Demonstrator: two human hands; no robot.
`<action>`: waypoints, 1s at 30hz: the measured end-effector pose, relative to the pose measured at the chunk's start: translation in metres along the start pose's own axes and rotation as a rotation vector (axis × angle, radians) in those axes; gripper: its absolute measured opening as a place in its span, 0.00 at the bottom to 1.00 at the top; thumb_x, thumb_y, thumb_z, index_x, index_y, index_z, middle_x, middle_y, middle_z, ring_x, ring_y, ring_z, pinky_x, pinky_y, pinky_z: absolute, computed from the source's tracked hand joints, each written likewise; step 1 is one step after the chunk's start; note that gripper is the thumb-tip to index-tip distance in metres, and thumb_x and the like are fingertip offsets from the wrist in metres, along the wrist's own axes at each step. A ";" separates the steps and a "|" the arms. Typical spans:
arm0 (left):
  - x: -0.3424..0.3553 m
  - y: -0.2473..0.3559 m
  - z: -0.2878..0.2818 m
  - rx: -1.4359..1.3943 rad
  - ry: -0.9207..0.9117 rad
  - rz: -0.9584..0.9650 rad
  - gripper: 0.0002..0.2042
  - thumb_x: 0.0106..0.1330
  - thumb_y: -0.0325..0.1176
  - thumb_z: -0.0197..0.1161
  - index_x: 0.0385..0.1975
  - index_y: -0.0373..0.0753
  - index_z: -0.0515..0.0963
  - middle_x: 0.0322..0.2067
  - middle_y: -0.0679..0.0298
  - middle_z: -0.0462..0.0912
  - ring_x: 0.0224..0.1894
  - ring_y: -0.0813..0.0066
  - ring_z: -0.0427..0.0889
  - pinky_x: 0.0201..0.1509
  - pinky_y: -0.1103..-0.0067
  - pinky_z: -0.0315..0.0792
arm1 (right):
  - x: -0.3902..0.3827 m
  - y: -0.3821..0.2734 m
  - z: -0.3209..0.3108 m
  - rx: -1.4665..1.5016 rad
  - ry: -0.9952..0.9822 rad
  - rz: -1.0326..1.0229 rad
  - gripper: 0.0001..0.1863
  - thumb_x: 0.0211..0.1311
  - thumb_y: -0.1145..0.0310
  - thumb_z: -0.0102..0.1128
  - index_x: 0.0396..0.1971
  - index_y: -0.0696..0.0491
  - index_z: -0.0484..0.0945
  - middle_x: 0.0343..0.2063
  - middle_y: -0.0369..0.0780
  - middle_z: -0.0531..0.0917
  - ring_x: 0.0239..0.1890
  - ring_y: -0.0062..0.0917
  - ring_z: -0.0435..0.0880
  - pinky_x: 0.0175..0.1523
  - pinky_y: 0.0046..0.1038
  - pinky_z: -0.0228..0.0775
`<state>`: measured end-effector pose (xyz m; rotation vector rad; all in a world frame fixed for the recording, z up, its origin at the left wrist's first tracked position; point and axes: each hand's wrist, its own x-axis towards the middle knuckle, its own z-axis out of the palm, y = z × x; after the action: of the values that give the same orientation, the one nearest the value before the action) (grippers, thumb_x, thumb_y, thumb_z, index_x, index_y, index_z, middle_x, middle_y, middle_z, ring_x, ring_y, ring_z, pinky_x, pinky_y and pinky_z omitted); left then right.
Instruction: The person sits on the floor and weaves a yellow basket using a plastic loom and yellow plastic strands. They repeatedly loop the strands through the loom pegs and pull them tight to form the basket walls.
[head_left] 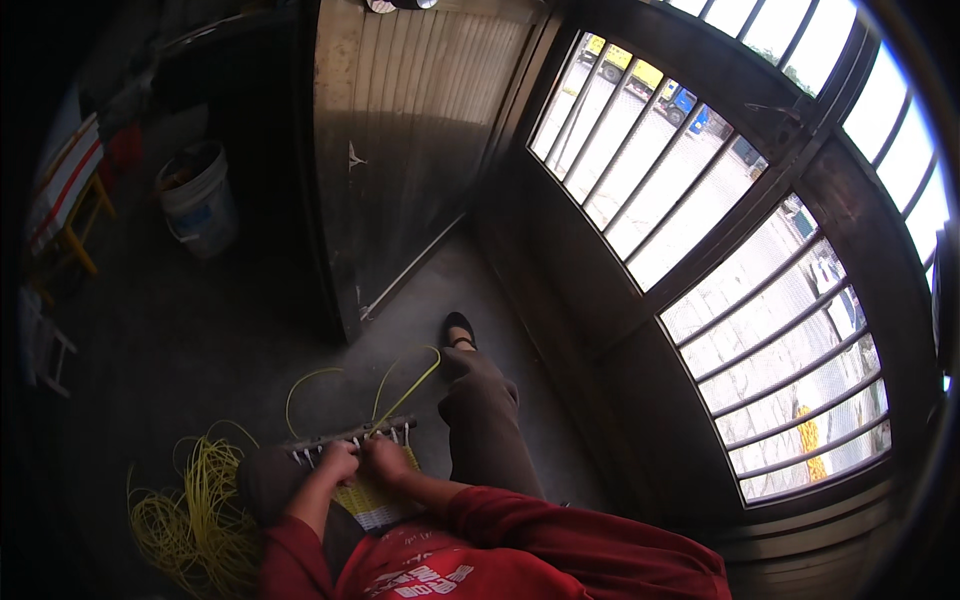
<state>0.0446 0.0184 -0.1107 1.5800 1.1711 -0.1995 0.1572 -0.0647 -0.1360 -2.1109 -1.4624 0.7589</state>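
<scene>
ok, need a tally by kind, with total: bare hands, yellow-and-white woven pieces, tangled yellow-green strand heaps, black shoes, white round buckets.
Bare hands, left hand and right hand: 2
Yellow-and-white woven piece: 1
Tangled yellow-green strand heap: 1
Black shoe: 1
White round bucket: 1
Total: 6

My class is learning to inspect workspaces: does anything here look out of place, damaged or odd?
The yellow-green cord lies in a loose, tangled heap at lower left, its loops crossing every way, so it looks untidy. A pale, ragged mark also stands out on the upright panel; whether it is damage, I cannot tell.
</scene>
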 end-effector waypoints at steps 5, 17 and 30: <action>-0.003 0.010 0.000 0.153 0.054 0.016 0.09 0.48 0.21 0.51 0.26 0.33 0.79 0.15 0.54 0.78 0.15 0.63 0.79 0.20 0.70 0.73 | -0.002 0.004 0.001 0.053 0.041 -0.033 0.08 0.51 0.69 0.50 0.27 0.55 0.77 0.32 0.49 0.77 0.36 0.43 0.79 0.40 0.39 0.70; -0.013 0.007 0.019 0.830 0.464 0.295 0.09 0.54 0.31 0.52 0.23 0.41 0.81 0.28 0.55 0.82 0.30 0.58 0.82 0.34 0.66 0.75 | -0.013 -0.002 -0.005 0.053 0.065 -0.120 0.07 0.52 0.70 0.50 0.29 0.55 0.75 0.32 0.47 0.75 0.34 0.44 0.78 0.37 0.41 0.71; -0.038 0.027 0.011 1.029 0.264 0.233 0.09 0.53 0.31 0.53 0.25 0.42 0.82 0.29 0.57 0.83 0.32 0.60 0.83 0.34 0.68 0.75 | -0.012 0.008 -0.006 -0.001 0.046 -0.171 0.05 0.52 0.71 0.50 0.25 0.54 0.74 0.33 0.45 0.75 0.34 0.42 0.78 0.37 0.40 0.71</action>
<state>0.0510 -0.0095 -0.0728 2.6924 1.1209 -0.5033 0.1634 -0.0785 -0.1348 -1.9601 -1.5947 0.6405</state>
